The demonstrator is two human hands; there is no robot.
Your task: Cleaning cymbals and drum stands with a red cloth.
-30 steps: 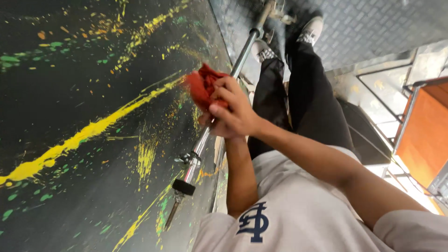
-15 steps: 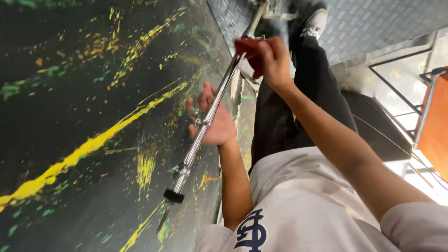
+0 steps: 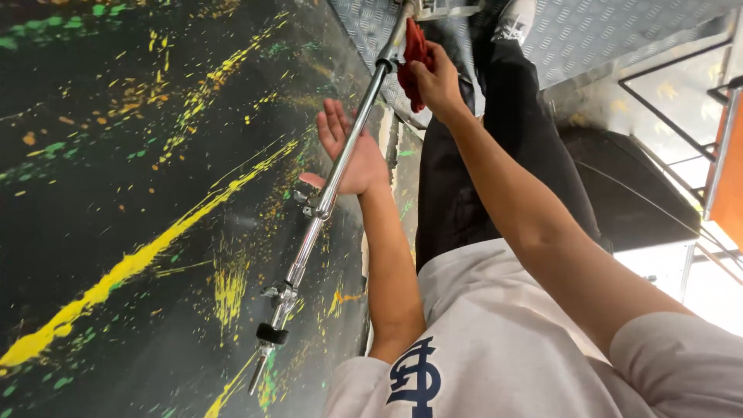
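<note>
While you stood beside the big black board (image 3: 116, 193) streaked and spattered with yellow, green and orange paint, the whole view ran sideways, with the grey tread-plate floor (image 3: 619, 39) at the top and your dark trousers (image 3: 480, 170) and a white shoe (image 3: 517, 19) reaching toward it. Off to the side sat a dark rounded case (image 3: 635, 193), and beyond it an orange panel in a thin metal frame (image 3: 724, 155). The chrome stand tube (image 3: 352, 147) ran across the board's face from its black-knobbed end (image 3: 271, 334) up to the far joint near the floor. Your left hand (image 3: 352, 151) lay behind the tube about midway, fingers (image 3: 334, 124) spread and released, so it steadied the tube more than gripped it, just above the small clamp (image 3: 317, 207). Your right hand (image 3: 437, 81) was at the far end, fingers clenched around a crumpled red cloth (image 3: 414, 50) pressed against the tube close to its top fitting. Judging by that, the wiping looked well along: you had the cloth at the very end of the tube, and the visible length gleamed clean. Whether the lower section with the clamps and knob had been wiped I could not tell, and the fittings there may have been left to do.
</note>
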